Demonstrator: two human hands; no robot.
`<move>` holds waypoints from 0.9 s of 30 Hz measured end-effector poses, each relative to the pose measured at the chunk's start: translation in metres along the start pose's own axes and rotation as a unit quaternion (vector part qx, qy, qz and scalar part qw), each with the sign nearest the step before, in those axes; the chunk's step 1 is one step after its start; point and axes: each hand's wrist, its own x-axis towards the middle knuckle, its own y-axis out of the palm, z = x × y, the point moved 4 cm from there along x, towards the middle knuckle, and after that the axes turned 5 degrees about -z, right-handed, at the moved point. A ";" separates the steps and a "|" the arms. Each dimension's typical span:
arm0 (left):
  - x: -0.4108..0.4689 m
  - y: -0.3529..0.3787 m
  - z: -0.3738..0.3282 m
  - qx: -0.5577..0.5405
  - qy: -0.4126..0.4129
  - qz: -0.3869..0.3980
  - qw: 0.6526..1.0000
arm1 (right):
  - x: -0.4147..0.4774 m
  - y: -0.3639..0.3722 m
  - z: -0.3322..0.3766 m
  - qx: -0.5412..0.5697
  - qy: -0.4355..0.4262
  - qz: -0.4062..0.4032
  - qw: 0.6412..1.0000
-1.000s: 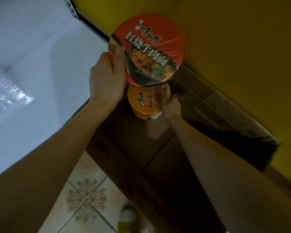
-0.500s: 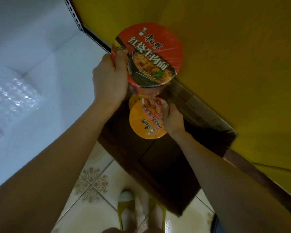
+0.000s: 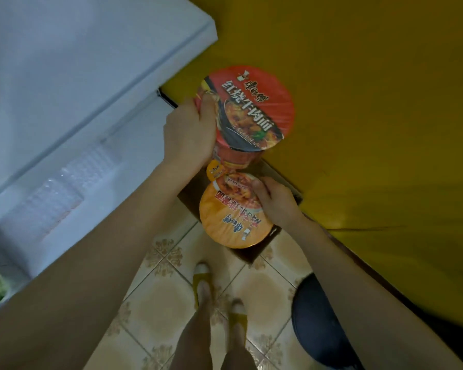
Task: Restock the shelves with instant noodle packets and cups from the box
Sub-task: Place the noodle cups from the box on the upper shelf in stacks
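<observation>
Fingers [image 3: 208,108] of the left hand [image 3: 187,132] wrap the rim and side of a red noodle cup [image 3: 251,110], thumb lying over the edge of its lid. The right hand [image 3: 277,202] clasps an orange noodle cup [image 3: 230,217] at its right rim, fingers curled over the lid. Both cups are held in the air, the red one higher and the orange one just below it, their edges overlapping in view so I cannot tell whether they touch.

To the left runs a white shelf [image 3: 91,76], its front edge slanting close beside the left wrist. A yellow wall [image 3: 372,102] closes off the right side, near the red cup's lid. Open tiled floor [image 3: 158,303] lies below the arms.

The red lid carries dark print and a picture of noodles; the orange lid bears similar print, turned upside down.

A brown box [image 3: 254,252] sits under the orange cup, mostly hidden by it and the hands. A dark round thing at lower right is cut off and unclear. Yellow slippers [image 3: 202,276] show on the feet.
</observation>
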 end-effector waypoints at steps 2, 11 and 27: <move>-0.012 -0.032 -0.029 0.008 0.015 -0.021 1.000 | -0.024 -0.022 0.024 -0.006 -0.018 -0.003 1.000; -0.085 -0.194 -0.120 0.032 0.035 -0.139 0.989 | -0.135 -0.094 0.149 -0.020 -0.143 0.038 0.989; -0.269 -0.577 -0.130 -0.028 -0.068 -0.433 0.898 | -0.324 -0.067 0.437 -0.074 -0.410 0.181 0.891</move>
